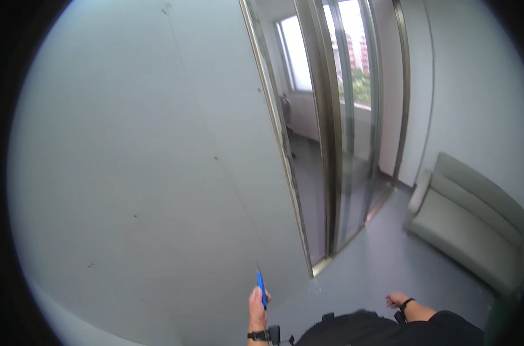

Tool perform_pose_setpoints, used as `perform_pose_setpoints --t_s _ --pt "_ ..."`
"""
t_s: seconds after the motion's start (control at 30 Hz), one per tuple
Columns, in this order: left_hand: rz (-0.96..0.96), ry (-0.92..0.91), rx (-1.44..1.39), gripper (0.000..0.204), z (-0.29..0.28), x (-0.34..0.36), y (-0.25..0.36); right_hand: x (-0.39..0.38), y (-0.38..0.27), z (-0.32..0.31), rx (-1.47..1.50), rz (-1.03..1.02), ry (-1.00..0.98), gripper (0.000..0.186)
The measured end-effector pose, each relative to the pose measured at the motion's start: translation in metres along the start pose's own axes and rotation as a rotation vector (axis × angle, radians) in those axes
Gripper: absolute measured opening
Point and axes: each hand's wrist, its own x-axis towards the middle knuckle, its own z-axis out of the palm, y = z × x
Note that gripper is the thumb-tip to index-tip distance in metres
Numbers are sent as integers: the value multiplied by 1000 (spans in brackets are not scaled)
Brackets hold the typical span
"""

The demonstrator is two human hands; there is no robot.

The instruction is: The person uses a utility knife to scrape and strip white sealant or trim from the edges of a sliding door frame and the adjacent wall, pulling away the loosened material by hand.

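Note:
My left hand (256, 304) is closed around a slim blue-handled tool (261, 288), its thin pointed tip directed up along the pale wall (129, 144). The tip appears close to the lower end of a fine, crack-like line that runs down this wall; whether it touches cannot be made out. Out to the right, my right hand (397, 299) hangs over the grey floor with its fingers loosely apart and nothing visible in them. Dark bands circle both wrists.
A metal-framed glass partition (331, 144) stands beyond the wall's right edge, with windows behind it. On the right, a grey sofa (469, 225) is set against another pale wall. Grey floor (354, 277) lies between the partition and me. Small dark marks dot the near wall.

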Motion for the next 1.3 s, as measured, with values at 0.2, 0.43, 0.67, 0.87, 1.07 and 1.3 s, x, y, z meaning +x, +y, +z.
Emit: perform_pose_setpoints --t_s 0.2,0.43,0.67,0.87,1.07,1.3 --pt "-39 -115 93 33 30 23 36 -59 -8 12 15 118 18 33" --pt "-70 -132 140 31 54 31 50 -63 17 -1 93 254 74 32" --pt "-110 -64 302 31 73 45 56 -56 -46 21 -52 110 45 27" --pt "-133 -100 378 35 85 43 52 -179 -260 99 -234 -470 -324 47" --pt "165 -145 444 38 104 36 39 -287 -335 225 -248 -809 -794 72" --pt "293 -154 859 75 102 37 30 -300 -371 249 -151 -1397 -340 23"
